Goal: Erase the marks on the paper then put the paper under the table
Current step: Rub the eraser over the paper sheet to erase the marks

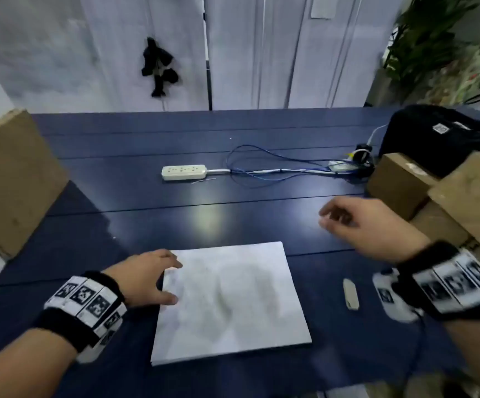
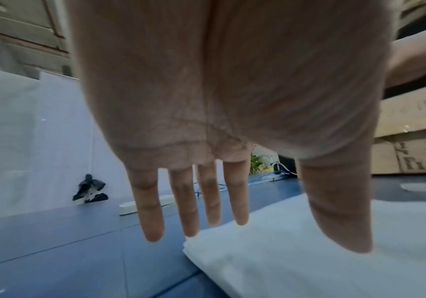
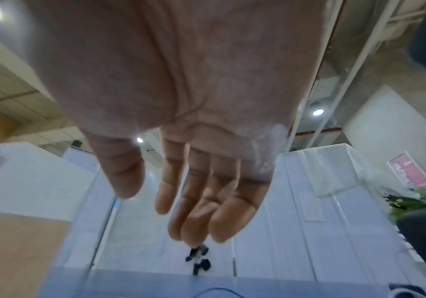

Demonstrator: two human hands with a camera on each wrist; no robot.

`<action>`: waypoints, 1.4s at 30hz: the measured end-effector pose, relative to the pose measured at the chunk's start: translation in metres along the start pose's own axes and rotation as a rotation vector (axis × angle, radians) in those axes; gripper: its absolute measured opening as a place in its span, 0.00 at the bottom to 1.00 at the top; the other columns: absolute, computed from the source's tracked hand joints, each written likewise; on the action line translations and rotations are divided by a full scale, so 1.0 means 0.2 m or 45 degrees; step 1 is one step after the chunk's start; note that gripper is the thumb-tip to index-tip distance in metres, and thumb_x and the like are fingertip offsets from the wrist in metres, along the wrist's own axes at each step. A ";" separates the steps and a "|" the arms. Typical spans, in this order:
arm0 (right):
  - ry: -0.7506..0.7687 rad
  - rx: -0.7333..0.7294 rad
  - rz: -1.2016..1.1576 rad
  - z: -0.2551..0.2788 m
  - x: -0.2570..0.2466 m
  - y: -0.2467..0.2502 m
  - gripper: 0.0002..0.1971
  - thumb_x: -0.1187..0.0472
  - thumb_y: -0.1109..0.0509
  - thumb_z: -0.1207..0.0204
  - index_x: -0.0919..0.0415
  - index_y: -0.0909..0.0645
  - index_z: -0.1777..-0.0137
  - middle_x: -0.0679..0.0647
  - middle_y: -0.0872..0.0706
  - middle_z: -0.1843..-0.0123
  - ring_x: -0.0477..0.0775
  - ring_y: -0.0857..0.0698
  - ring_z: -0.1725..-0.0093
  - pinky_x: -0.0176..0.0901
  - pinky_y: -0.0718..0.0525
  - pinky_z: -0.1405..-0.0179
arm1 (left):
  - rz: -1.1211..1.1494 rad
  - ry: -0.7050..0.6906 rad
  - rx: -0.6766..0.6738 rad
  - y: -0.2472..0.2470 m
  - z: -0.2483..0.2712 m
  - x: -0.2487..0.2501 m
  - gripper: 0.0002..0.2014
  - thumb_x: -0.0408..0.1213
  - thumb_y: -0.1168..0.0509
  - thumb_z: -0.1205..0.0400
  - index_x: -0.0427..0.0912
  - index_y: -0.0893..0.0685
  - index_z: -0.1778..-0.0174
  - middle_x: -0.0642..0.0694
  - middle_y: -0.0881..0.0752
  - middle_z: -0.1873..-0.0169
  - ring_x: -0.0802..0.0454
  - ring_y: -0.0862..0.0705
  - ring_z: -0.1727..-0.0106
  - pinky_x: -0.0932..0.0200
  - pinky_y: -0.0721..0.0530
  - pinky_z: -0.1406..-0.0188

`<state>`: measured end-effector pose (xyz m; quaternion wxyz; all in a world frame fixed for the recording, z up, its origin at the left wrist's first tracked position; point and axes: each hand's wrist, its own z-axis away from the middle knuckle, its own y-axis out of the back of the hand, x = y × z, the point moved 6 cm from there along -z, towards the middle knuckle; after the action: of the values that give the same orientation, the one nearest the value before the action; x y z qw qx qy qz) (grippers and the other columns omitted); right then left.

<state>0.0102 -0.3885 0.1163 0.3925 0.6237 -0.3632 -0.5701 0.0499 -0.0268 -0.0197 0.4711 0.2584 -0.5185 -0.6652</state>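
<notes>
A white sheet of paper (image 1: pixel 230 300) with faint grey smudges lies on the dark blue table (image 1: pixel 147 219) near its front edge. My left hand (image 1: pixel 158 278) lies at the paper's left edge with straight, spread fingers; in the left wrist view the left hand (image 2: pixel 257 231) reaches over the paper (image 2: pixel 296 262), thumb over the sheet. A white eraser (image 1: pixel 351 293) lies on the table to the right of the paper. My right hand (image 1: pixel 345 219) hovers above the table beyond the eraser, fingers loosely bent and holding nothing; in the right wrist view the right hand (image 3: pixel 160 201) shows an empty palm.
A white power strip (image 1: pixel 183 171) with blue cables (image 1: pixel 276 165) lies mid-table. Cardboard boxes stand at the left (image 1: pixel 12 179) and right (image 1: pixel 434 193), with a black bag (image 1: pixel 434 136) behind the right ones. A white partition (image 1: pixel 175 53) closes the far side.
</notes>
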 end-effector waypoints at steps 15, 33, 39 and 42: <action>-0.512 -0.786 0.979 0.07 0.41 -0.57 0.17 0.50 0.29 0.19 0.59 0.13 0.36 0.52 0.12 0.36 0.52 0.14 0.36 0.34 0.23 0.49 | 0.023 0.042 0.023 -0.11 0.04 -0.01 0.46 0.59 0.22 0.30 0.44 0.31 0.19 0.49 0.31 0.24 0.50 0.29 0.24 0.60 0.33 0.24; 0.428 -0.380 0.348 -0.27 -0.53 -0.85 0.21 0.39 0.33 0.19 0.56 0.14 0.42 0.49 0.14 0.52 0.51 0.18 0.56 0.45 0.17 0.48 | -0.030 0.004 0.053 -0.14 0.02 -0.08 0.43 0.70 0.27 0.33 0.49 0.23 0.25 0.58 0.36 0.21 0.51 0.29 0.25 0.49 0.32 0.24; 0.505 -0.514 0.377 -0.41 -0.68 -1.09 0.14 0.51 0.28 0.23 0.57 0.14 0.43 0.55 0.09 0.45 0.58 0.14 0.43 0.45 0.17 0.47 | 0.096 -0.067 0.097 -0.16 -0.01 -0.12 0.52 0.67 0.24 0.35 0.47 0.34 0.18 0.56 0.37 0.18 0.55 0.34 0.20 0.54 0.34 0.20; 0.509 -0.488 0.376 -0.49 -0.73 -1.13 0.17 0.45 0.27 0.22 0.58 0.13 0.44 0.54 0.08 0.49 0.57 0.13 0.47 0.41 0.20 0.52 | 0.119 -0.094 0.102 -0.16 -0.02 -0.13 0.54 0.67 0.24 0.36 0.47 0.36 0.17 0.55 0.39 0.17 0.55 0.36 0.19 0.55 0.35 0.19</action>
<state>0.0960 -0.1534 -0.0228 0.6451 0.5785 -0.2514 -0.4312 0.0531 -0.0044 -0.0553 0.4716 0.2279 -0.5733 -0.6301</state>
